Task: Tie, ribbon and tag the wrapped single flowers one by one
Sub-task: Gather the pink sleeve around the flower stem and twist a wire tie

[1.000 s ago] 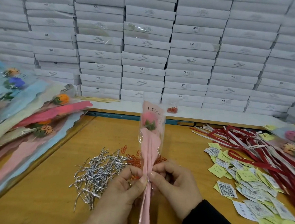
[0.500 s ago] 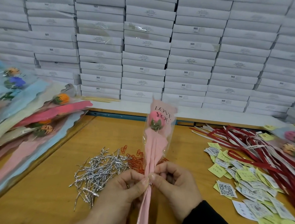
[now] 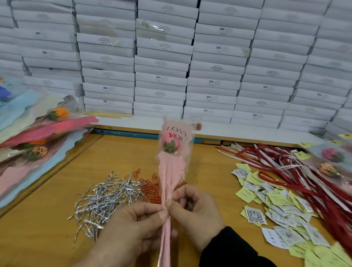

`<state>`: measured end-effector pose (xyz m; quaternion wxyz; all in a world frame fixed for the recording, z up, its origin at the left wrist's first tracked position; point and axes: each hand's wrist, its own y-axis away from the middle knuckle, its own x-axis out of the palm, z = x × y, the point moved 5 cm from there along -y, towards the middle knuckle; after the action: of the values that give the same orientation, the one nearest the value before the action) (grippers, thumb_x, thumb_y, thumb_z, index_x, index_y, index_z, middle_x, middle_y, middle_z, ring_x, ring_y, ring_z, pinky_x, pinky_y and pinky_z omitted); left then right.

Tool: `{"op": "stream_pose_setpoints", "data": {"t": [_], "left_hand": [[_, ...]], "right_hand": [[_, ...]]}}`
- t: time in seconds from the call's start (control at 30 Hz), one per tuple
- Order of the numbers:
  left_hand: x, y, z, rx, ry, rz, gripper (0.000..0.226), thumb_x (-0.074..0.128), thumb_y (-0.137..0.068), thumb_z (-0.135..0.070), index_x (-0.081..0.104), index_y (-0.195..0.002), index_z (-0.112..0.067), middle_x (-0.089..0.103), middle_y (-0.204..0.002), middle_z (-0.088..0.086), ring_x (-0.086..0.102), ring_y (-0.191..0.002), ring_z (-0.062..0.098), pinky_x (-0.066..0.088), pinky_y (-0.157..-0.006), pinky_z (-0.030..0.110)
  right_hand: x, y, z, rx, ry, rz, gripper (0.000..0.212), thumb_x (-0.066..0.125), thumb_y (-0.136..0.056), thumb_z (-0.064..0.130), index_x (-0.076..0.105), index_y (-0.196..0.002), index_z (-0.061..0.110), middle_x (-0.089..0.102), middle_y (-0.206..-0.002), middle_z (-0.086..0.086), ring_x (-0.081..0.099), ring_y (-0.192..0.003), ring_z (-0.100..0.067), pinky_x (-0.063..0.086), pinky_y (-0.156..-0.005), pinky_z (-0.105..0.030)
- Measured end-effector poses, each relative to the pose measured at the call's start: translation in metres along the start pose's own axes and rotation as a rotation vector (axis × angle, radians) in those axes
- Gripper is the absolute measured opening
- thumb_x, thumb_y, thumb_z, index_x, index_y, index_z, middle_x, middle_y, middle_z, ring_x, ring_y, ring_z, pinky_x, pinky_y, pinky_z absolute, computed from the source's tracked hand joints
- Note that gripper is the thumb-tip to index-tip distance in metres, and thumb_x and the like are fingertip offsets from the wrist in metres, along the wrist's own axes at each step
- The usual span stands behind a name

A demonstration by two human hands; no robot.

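Observation:
A pink wrapped single flower (image 3: pixel 171 163) in a clear sleeve printed "LOVE YOU" stands upright at the table's middle. My left hand (image 3: pixel 130 230) and my right hand (image 3: pixel 194 213) both pinch its gathered neck from either side, thumbs meeting at the front. Whether a tie sits under the fingers is hidden. A heap of silver twist ties (image 3: pixel 105 197) lies just left of the hands, with red paper clips (image 3: pixel 150 187) beside it. Red ribbons (image 3: pixel 302 175) and yellow and white QR tags (image 3: pixel 276 206) cover the right side.
Wrapped flowers in several colours (image 3: pixel 31 139) are piled on the left, and a few more (image 3: pixel 331 158) lie at the far right. Stacks of white boxes (image 3: pixel 174 58) wall off the back. Thin wooden sticks (image 3: pixel 103 114) lie by the boxes. The wooden table (image 3: pixel 35 238) shows at bottom left.
The flower has turned in my hands so the "LOVE YOU" print faces me, and its top leans a little further right. Both hands keep their pinch at the neck.

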<state>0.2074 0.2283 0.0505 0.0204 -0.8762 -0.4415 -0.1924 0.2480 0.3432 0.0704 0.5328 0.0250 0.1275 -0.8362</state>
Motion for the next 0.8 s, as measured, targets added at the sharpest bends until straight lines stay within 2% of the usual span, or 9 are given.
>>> {"op": "stream_pose_setpoints", "data": {"t": [0.07, 0.2, 0.3, 0.37, 0.43, 0.53, 0.63, 0.8], "left_hand": [[0.0, 0.001, 0.0, -0.007, 0.012, -0.004, 0.008, 0.065, -0.055, 0.0, 0.07, -0.06, 0.005, 0.063, -0.063, 0.031, 0.064, -0.045, 0.031, 0.051, -0.038, 0.03], [-0.002, 0.001, -0.003, 0.01, 0.013, -0.015, 0.009, 0.065, -0.056, 0.001, 0.067, -0.062, 0.007, 0.062, -0.062, 0.031, 0.063, -0.044, 0.031, 0.051, -0.038, 0.029], [-0.001, 0.001, -0.006, 0.04, 0.024, -0.026, 0.01, 0.062, -0.057, 0.003, 0.062, -0.065, 0.008, 0.061, -0.059, 0.028, 0.062, -0.042, 0.031, 0.052, -0.038, 0.03], [0.0, 0.001, -0.007, 0.057, 0.028, -0.032, 0.009, 0.06, -0.06, 0.006, 0.058, -0.069, 0.008, 0.06, -0.056, 0.026, 0.06, -0.039, 0.03, 0.051, -0.037, 0.03], [0.001, 0.002, -0.008, 0.07, 0.031, -0.037, 0.004, 0.056, -0.069, 0.012, 0.055, -0.07, 0.009, 0.058, -0.053, 0.025, 0.058, -0.038, 0.029, 0.05, -0.036, 0.028], [0.0, 0.002, -0.006, 0.075, 0.042, -0.041, 0.01, 0.05, -0.078, 0.015, 0.053, -0.071, 0.009, 0.056, -0.05, 0.022, 0.057, -0.037, 0.027, 0.049, -0.035, 0.027], [0.002, 0.002, -0.006, 0.073, 0.069, -0.036, 0.012, 0.048, -0.08, 0.015, 0.051, -0.072, 0.008, 0.054, -0.05, 0.02, 0.055, -0.036, 0.026, 0.048, -0.034, 0.026], [0.001, -0.001, -0.005, 0.092, 0.092, -0.067, 0.017, 0.044, -0.086, 0.016, 0.048, -0.073, 0.006, 0.052, -0.048, 0.017, 0.049, -0.031, 0.02, 0.042, -0.03, 0.021]], "right_hand": [[0.002, 0.002, 0.001, -0.005, -0.006, 0.021, 0.013, 0.065, -0.08, 0.001, 0.057, -0.073, 0.01, 0.04, -0.059, 0.002, 0.04, -0.046, -0.001, 0.04, -0.048, -0.015], [0.003, 0.002, 0.003, -0.034, 0.011, 0.036, 0.015, 0.065, -0.081, 0.006, 0.057, -0.071, 0.013, 0.043, -0.058, 0.003, 0.04, -0.049, -0.001, 0.038, -0.052, -0.017], [0.001, -0.002, 0.003, -0.008, 0.008, 0.086, 0.017, 0.061, -0.087, 0.013, 0.06, -0.071, 0.015, 0.048, -0.051, 0.008, 0.041, -0.045, -0.003, 0.036, -0.047, -0.017], [-0.005, -0.006, 0.003, 0.0, 0.008, 0.083, 0.018, 0.058, -0.089, 0.013, 0.059, -0.071, 0.011, 0.045, -0.046, 0.008, 0.039, -0.039, -0.004, 0.035, -0.043, -0.018], [-0.022, -0.011, 0.003, 0.009, 0.078, 0.017, 0.017, 0.059, -0.088, 0.01, 0.06, -0.072, 0.01, 0.047, -0.052, 0.005, 0.04, -0.039, -0.002, 0.037, -0.043, -0.017], [-0.061, -0.02, 0.003, 0.034, 0.209, -0.098, 0.014, 0.058, -0.088, 0.014, 0.061, -0.075, 0.014, 0.05, -0.064, 0.003, 0.044, -0.049, -0.003, 0.041, -0.049, -0.015], [-0.113, -0.028, 0.0, 0.044, 0.337, -0.265, 0.012, 0.058, -0.089, 0.015, 0.062, -0.077, 0.014, 0.054, -0.066, 0.001, 0.048, -0.056, -0.009, 0.041, -0.053, -0.02], [-0.203, -0.028, -0.015, 0.147, 0.807, -0.544, 0.004, 0.058, -0.088, 0.011, 0.059, -0.084, 0.012, 0.058, -0.077, -0.001, 0.053, -0.069, -0.016, 0.045, -0.065, -0.03]]}}
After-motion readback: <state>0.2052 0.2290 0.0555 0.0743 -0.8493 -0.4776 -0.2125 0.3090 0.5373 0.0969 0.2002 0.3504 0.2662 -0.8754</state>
